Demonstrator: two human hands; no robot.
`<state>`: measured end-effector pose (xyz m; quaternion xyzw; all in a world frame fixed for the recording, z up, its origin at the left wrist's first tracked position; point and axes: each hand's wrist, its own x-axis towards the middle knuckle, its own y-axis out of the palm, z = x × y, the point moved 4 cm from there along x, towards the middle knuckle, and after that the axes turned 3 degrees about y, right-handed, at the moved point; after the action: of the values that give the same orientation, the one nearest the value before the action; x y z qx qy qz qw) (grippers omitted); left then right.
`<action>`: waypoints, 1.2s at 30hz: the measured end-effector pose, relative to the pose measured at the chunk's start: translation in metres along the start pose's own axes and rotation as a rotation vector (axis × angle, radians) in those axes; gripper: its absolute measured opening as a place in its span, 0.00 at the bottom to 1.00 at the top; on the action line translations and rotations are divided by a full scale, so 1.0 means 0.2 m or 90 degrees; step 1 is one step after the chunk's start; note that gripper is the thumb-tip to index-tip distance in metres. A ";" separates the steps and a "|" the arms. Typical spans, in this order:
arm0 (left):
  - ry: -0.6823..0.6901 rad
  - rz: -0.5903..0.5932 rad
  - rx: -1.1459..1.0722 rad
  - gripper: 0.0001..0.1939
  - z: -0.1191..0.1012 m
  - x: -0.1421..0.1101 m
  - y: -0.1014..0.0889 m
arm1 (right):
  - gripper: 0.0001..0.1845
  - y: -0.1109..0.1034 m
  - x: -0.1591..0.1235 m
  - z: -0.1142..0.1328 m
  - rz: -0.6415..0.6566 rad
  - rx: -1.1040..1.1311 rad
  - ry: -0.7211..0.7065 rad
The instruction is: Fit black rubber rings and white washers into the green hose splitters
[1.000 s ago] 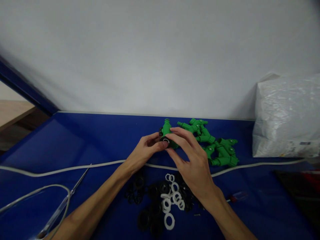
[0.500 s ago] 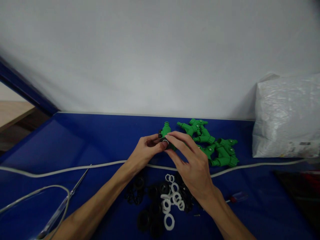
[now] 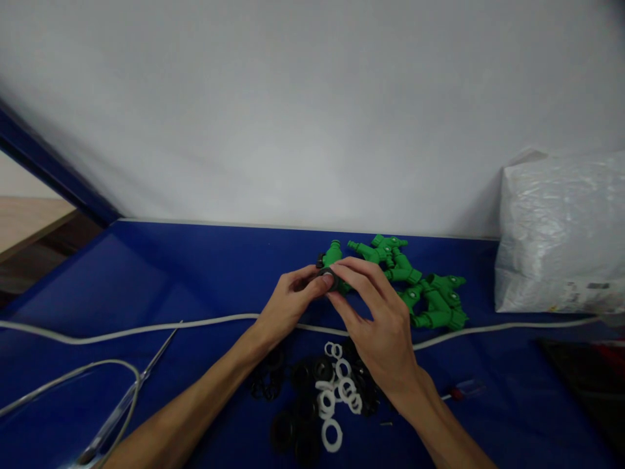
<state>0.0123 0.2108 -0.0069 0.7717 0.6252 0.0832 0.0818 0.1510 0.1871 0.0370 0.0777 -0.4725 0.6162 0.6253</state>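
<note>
Green plastic branched fitting, head view: it lies near the centre of the frame, between the two hands, its ribbed tip pointing up the frame and a small black part at its left side. Whether it touches the blue flat tabletop cannot be told. The left hand grasps the fitting, thumb pressed on a black round ring at its near end. The right hand pinches the ring's right edge between thumb and fingers. Right of centre lies a loose group of similar green plastic fittings. At lower centre, white flat plastic rings lie beside black round rings. A thin white cable crosses the frame from left to right, passing behind the forearms. A clear-handled screwdriver lies at lower left, a red-and-clear-handled screwdriver at lower right. A white plastic-wrapped parcel stands at the right edge.
</note>
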 end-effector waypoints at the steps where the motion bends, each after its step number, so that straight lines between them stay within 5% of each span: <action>1: 0.002 -0.005 0.005 0.20 0.00 0.00 0.00 | 0.17 0.00 0.00 0.00 -0.001 -0.002 -0.003; 36: 0.022 -0.026 0.036 0.20 0.03 -0.04 0.02 | 0.18 0.00 -0.02 0.00 -0.039 -0.085 -0.059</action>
<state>0.0158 0.2023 -0.0126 0.7594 0.6440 0.0770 0.0506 0.1516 0.1836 0.0342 0.0790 -0.5386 0.5595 0.6251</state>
